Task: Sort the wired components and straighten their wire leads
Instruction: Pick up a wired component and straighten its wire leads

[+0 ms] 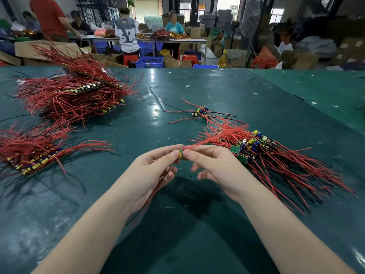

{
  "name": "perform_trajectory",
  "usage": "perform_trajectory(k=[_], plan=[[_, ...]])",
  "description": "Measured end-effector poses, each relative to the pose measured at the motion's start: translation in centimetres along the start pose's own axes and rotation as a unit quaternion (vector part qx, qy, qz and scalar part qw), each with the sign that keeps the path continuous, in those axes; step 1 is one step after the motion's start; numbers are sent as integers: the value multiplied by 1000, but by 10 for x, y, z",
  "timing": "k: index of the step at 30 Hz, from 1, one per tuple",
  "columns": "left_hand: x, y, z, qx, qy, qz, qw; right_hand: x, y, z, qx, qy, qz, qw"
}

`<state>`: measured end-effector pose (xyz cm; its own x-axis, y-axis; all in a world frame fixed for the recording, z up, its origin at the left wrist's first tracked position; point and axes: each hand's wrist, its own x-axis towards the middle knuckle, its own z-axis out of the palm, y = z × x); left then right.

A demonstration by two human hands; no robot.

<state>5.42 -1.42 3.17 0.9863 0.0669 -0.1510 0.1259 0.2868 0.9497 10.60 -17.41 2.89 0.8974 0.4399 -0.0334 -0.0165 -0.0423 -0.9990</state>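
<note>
We start with what stays hidden: the small component (181, 153) is almost swallowed between our fingertips, only a sliver of yellow and green showing, so we cannot tell its shape or which way it faces. Its upper red leads (215, 136) sweep off toward two o'clock as a blurred streak, too smeared to count. Its lower leads (158, 186) drop toward seven o'clock, pass in front of our left palm and fade into shadow over the green table (197, 91).

Our left hand (153, 171) pinches the component from the nine o'clock side, thumb and forefinger curled onto it. Our right hand (213, 165) meets it from three o'clock, fingertips closed on the same part where the upper leads begin; its lower fingers hang loosely curled.

At three o'clock lies the unsorted pile (262, 155), its leads fanning toward five o'clock. A few loose components (200, 111) sit at twelve o'clock. At nine o'clock a stacked bundle (29, 153) is cut off by the frame edge, and a larger heap (73, 93) rises at ten o'clock. Beyond the table, other people work, blurred.
</note>
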Motion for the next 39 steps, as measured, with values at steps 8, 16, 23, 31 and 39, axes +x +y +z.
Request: perform_trajectory(k=[8,16,23,31,39], plan=[[-2,-5,1,73,-13,9,997,0,-1,-2,85,21,4,996],[-2,-5,0,151,-23,-10,988,4,-2,-9,157,11,-5,988],[-1,-6,-1,208,-17,30,978,2,-2,-11,114,-3,1,993],[0,-14,-5,442,17,166,882,0,-3,-12,91,-2,28,995],[-2,-10,-6,406,14,199,892,1,-2,-11,162,-33,50,985]])
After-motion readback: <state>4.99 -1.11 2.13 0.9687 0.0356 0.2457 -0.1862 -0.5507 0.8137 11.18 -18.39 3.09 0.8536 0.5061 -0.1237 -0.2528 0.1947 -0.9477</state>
